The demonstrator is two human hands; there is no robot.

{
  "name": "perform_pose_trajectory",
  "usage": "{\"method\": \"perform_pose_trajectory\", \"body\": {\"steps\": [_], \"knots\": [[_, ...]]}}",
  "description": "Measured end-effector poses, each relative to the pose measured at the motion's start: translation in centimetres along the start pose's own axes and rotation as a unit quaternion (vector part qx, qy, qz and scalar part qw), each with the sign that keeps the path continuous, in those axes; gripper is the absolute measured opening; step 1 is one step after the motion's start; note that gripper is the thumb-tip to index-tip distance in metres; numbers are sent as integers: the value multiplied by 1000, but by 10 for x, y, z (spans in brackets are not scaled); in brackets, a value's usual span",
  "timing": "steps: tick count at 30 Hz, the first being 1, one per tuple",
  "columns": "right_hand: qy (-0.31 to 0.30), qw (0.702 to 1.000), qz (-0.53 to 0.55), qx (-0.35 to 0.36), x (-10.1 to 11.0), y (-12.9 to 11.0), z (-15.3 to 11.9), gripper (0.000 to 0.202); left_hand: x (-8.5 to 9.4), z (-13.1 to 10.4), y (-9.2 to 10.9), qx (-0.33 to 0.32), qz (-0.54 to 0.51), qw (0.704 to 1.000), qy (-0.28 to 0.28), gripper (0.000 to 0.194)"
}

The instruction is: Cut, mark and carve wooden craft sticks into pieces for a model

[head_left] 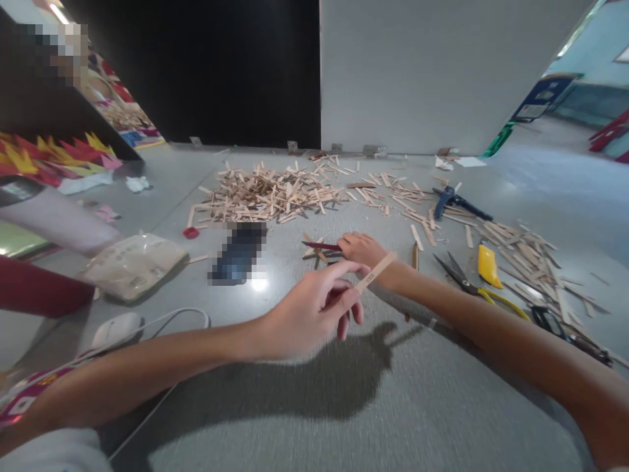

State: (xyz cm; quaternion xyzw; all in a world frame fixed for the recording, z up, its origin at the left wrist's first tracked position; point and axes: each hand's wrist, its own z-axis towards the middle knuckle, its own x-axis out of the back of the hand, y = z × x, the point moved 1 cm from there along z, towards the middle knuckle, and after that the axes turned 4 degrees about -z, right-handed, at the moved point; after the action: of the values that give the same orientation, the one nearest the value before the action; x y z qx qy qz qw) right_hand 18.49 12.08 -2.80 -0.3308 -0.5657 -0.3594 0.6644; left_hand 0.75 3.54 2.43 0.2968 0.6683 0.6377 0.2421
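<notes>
Pinched between the thumb and index finger of my left hand (314, 305) is a wooden craft stick (377, 271), raised above the table and tilted up to the right, with a small dark marking on it. Farther off, my right hand (362, 248) rests low near the tabletop, its fingers closed on a slim dark red pencil (322, 246) that points left. A few loose craft sticks (314, 253) lie under and beside the pencil. My left hand partly covers the space in front of my right forearm.
A heap of craft sticks (275, 193) lies at the back, more sticks (533, 255) at right. Near them are a dark blue clamp-like tool (446, 200), yellow-handled scissors (474, 288) and a yellow object (487, 265). Leftward: a blurred phone (240, 254), plastic packet (135, 265), white cable (196, 310).
</notes>
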Motion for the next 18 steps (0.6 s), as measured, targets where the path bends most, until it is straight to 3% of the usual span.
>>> {"method": "perform_pose_trajectory", "body": {"steps": [4,8,13,16,18], "knots": [[59,995,47,-62,17,10,-26,20,-7,-9,9,-34,-54,998,19,35],[130,980,78,-126,41,19,-71,22,-11,-15,8,-48,-53,997,21,24],[206,955,123,-174,58,4,-135,16,-13,-16,3,-52,-72,996,15,20],[198,962,121,-146,60,-15,-163,14,-15,-10,-10,-42,-74,996,13,26],[189,968,120,-115,58,-24,-174,22,-17,-4,-22,-17,-85,996,10,20]]}}
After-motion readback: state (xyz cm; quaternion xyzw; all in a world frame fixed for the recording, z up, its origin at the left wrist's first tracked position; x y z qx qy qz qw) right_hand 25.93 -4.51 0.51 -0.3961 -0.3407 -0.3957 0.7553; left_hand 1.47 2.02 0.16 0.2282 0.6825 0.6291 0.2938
